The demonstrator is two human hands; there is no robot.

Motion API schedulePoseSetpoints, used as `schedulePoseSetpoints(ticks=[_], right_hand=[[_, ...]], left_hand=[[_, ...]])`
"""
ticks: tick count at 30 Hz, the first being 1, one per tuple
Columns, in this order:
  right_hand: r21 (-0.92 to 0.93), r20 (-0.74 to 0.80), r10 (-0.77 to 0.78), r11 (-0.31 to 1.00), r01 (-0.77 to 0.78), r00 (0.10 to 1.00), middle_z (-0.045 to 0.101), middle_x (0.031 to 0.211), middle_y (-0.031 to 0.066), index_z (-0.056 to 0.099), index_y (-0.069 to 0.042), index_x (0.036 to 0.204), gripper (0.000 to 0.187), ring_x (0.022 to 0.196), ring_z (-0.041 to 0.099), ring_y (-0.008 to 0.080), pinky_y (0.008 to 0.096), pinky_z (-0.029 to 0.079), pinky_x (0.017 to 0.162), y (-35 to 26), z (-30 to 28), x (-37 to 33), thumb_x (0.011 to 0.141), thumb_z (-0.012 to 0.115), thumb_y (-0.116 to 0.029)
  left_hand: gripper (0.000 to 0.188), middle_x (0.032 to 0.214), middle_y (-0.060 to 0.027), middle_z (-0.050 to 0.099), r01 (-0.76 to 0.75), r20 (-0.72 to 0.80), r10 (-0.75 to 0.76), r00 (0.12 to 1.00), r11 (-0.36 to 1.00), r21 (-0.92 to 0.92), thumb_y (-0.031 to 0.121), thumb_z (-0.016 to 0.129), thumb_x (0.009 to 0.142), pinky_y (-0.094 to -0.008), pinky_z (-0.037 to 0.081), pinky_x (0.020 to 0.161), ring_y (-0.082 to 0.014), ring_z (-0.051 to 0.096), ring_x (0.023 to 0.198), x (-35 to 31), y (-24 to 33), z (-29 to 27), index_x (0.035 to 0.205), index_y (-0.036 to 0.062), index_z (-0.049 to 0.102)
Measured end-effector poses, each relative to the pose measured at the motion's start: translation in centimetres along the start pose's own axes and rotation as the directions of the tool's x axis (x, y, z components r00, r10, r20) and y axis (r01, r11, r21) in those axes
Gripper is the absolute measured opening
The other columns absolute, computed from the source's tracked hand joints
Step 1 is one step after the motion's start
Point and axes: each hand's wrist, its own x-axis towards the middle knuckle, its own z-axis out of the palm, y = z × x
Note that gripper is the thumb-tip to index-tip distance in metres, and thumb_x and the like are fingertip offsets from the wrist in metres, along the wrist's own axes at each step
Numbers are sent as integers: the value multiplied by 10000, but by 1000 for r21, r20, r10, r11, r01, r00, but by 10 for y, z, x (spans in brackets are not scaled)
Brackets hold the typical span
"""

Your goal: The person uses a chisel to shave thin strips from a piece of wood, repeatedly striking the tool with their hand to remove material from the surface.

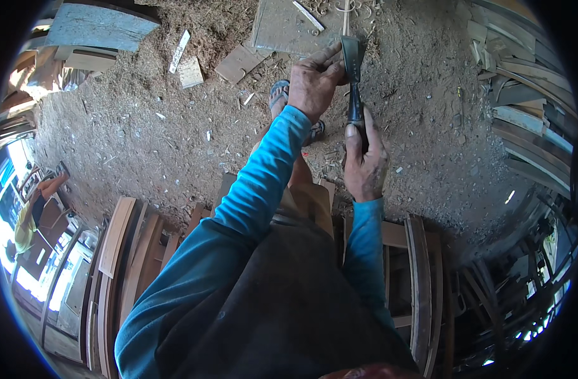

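Both hands on a dark hand tool (354, 101) with a broad flat head, narrow neck and black handle, held out over the littered earthen floor (428, 132).

The right hand (366, 169) is closed about the handle, thumb along its top and forefinger down its side; the left hand (313, 86) pinches the broad head at its left edge, though some fingertips are hidden behind it. A thin pale strip (346, 23) runs outward beyond the head; whether it touches the tool cannot be told. The tool looks stiff and hard, probably metal, with more weight toward the head and a smooth, perhaps slightly slippery handle. The handle seems the safest hold; the head is best steadied by its flat faces, in case an edge is sharp.
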Motion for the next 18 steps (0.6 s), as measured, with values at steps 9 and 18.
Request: schedulePoseSetpoints(ticks=[9, 18], right_hand=[[-134, -33, -34, 991, 29, 999, 706, 1118, 261, 500, -39, 1460, 514, 983, 716, 424, 480, 572, 803, -11, 4, 40, 1041, 530, -336], [-182, -123, -17, 983, -5, 992, 693, 1150, 262, 543, -50, 1428, 500, 995, 709, 415, 445, 567, 796, -22, 24, 77, 1027, 561, -348]], left_hand=[[368, 1004, -111, 745, 94, -40, -97, 994, 993, -76, 21, 670, 958, -294, 608, 789, -159, 720, 847, 6, -5, 2, 1313, -64, 634], [351, 1011, -110, 747, -280, 60, 277, 959, 896, 346, 40, 679, 958, -304, 601, 779, -157, 703, 851, -3, -21, -9, 1293, -60, 650]])
